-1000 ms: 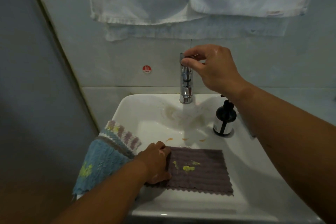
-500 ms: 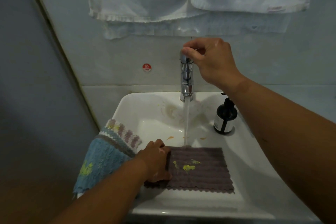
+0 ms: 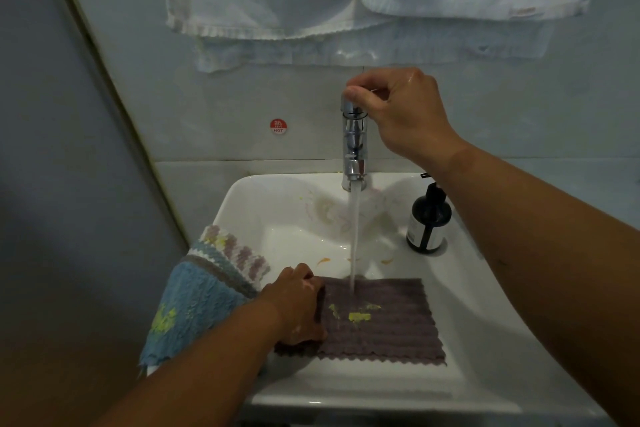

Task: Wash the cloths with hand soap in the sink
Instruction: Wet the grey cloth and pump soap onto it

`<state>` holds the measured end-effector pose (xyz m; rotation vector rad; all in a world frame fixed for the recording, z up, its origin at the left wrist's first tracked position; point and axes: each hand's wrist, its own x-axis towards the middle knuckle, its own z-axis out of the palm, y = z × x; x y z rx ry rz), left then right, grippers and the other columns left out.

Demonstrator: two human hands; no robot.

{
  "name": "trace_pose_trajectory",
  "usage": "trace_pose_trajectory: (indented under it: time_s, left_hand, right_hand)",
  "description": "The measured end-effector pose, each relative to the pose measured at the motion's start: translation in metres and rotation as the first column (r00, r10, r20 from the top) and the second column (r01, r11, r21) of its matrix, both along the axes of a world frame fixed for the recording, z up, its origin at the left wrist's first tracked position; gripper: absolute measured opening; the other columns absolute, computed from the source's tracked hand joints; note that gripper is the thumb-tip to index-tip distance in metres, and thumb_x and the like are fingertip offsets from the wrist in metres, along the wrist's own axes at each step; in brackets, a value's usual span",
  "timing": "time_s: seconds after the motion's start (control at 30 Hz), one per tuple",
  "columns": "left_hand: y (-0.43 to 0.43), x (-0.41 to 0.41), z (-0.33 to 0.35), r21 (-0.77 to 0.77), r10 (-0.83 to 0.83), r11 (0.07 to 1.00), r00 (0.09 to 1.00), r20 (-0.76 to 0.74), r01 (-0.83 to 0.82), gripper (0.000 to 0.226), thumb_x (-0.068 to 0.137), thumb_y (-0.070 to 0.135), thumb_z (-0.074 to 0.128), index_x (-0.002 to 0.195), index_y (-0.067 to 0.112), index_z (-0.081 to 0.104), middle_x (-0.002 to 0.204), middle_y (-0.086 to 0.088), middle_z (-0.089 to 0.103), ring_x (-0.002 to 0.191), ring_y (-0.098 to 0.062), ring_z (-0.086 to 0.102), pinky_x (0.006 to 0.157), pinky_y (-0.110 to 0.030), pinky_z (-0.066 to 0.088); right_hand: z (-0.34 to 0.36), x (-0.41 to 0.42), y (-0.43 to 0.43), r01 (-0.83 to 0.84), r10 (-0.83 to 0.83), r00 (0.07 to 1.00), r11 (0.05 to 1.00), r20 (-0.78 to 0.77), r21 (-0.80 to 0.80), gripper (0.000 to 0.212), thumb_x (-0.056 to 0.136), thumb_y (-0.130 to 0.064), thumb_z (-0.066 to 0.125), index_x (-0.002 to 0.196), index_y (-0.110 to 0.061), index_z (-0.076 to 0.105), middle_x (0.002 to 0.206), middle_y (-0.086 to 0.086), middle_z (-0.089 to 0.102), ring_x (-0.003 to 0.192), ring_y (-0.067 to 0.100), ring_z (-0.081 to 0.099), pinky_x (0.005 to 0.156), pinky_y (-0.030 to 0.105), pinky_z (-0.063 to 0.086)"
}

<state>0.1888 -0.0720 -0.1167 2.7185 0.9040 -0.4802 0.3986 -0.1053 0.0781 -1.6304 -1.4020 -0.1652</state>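
Left hand [image 3: 298, 305] gripping ribbed purple cloth [image 3: 381, 326] smeared yellow, right hand [image 3: 405, 114] pinching tap [image 3: 354, 149] top, water [image 3: 354, 236] striking its far edge

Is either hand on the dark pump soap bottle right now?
No, the dark pump soap bottle stands untouched; left hand holds the purple-grey ribbed cloth, right hand grips the chrome tap.

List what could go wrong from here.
The blue cloth hangs largely outside the sink's left rim; it may slide off.
The soap bottle stands close to the right arm; drawing the right hand back from the tap could topple it.
A HOT sticker marks the wall; the stream lands on the purple cloth near the left hand and might scald.
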Motion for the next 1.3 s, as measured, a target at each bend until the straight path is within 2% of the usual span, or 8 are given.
trace_pose_trajectory:
  time_s: [0.23, 0.63, 0.93, 1.13, 1.3]
  left_hand:
    - [-0.0004, -0.0004, 0.0013, -0.001, -0.011, 1.0, 1.0, 0.005, 0.011, 0.085, 0.083, 0.058, 0.071, 0.153, 0.026, 0.034, 0.145, -0.002, 0.033, 0.134, -0.028, 0.033, 0.111, -0.049, 0.041]
    - [-0.0012, -0.0005, 0.0033, -0.002, -0.013, 1.0, 1.0, 0.001, 0.013, 0.083, 0.084, 0.057, 0.071, 0.152, 0.024, 0.037, 0.144, -0.003, 0.034, 0.133, -0.029, 0.034, 0.111, -0.049, 0.041]
    - [-0.0017, -0.0007, 0.0036, 0.006, -0.01, 1.0, 1.0, -0.012, 0.01, 0.085, 0.084, 0.058, 0.07, 0.153, 0.022, 0.035, 0.147, -0.003, 0.031, 0.135, -0.029, 0.032, 0.112, -0.049, 0.04]
    - [-0.0015, -0.0004, 0.004, 0.002, -0.012, 1.0, 1.0, -0.007, 0.012, 0.084, 0.084, 0.058, 0.071, 0.152, 0.022, 0.037, 0.145, -0.003, 0.033, 0.135, -0.029, 0.032, 0.111, -0.049, 0.04]
    - [-0.0007, -0.0014, 0.0031, -0.006, -0.014, 1.0, 1.0, 0.008, 0.014, 0.084, 0.083, 0.057, 0.072, 0.151, 0.024, 0.037, 0.145, -0.002, 0.034, 0.134, -0.028, 0.033, 0.111, -0.049, 0.04]
  right_hand:
    - [-0.0006, 0.0026, 0.0013, -0.001, 0.001, 1.0, 1.0, -0.004, 0.011, 0.019, 0.093, -0.034, 0.07, 0.107, -0.023, 0.078, 0.086, -0.016, 0.068, 0.068, -0.021, 0.056, 0.067, -0.003, 0.039]
    - [-0.003, 0.0014, 0.0007, 0.004, -0.004, 1.0, 1.0, -0.026, 0.0, 0.021, 0.094, -0.035, 0.068, 0.11, -0.025, 0.076, 0.09, -0.018, 0.067, 0.07, -0.022, 0.055, 0.069, -0.004, 0.04]
    - [-0.0058, 0.0001, 0.0022, 0.012, -0.01, 0.998, 1.0, -0.068, 0.026, 0.021, 0.093, -0.038, 0.069, 0.109, -0.026, 0.077, 0.088, -0.018, 0.07, 0.068, -0.02, 0.058, 0.068, 0.0, 0.045]
    - [-0.0059, -0.0014, 0.0016, 0.011, -0.008, 0.995, 0.999, -0.098, 0.032, 0.023, 0.093, -0.038, 0.069, 0.111, -0.025, 0.076, 0.094, -0.014, 0.073, 0.07, -0.013, 0.062, 0.071, 0.008, 0.052]
    - [-0.0058, -0.0021, 0.002, 0.009, -0.005, 0.991, 0.999, -0.134, 0.034, 0.023, 0.093, -0.039, 0.07, 0.111, -0.025, 0.076, 0.098, -0.013, 0.074, 0.083, -0.003, 0.068, 0.081, 0.024, 0.06]
